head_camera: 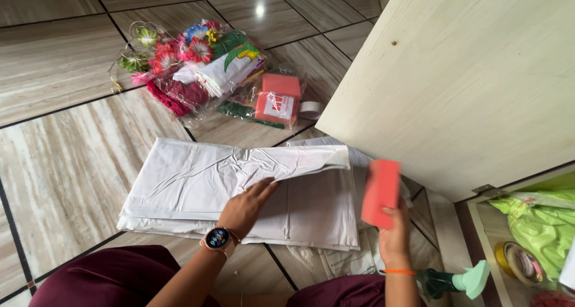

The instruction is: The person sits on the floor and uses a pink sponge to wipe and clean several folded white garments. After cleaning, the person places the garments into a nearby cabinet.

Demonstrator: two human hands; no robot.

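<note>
A stack of white plastic sheets (197, 187) lies folded on the tiled floor in front of me. My left hand (247, 204), with a round watch (218, 238) on the wrist, presses flat on the stack, fingers slipped under a folded top layer. My right hand (392, 232), an orange band on its wrist, holds a red-orange rectangular block (381, 192) upright just right of the sheets.
A clear bag with artificial flowers, cloth and red-orange boxes (203, 67) lies farther out on the floor. An open pale wooden cabinet door (467, 79) stands at right. Inside the cabinet are a green bag (539, 220) and tape rolls (518, 262). A green spray bottle (458, 281) is near my right wrist.
</note>
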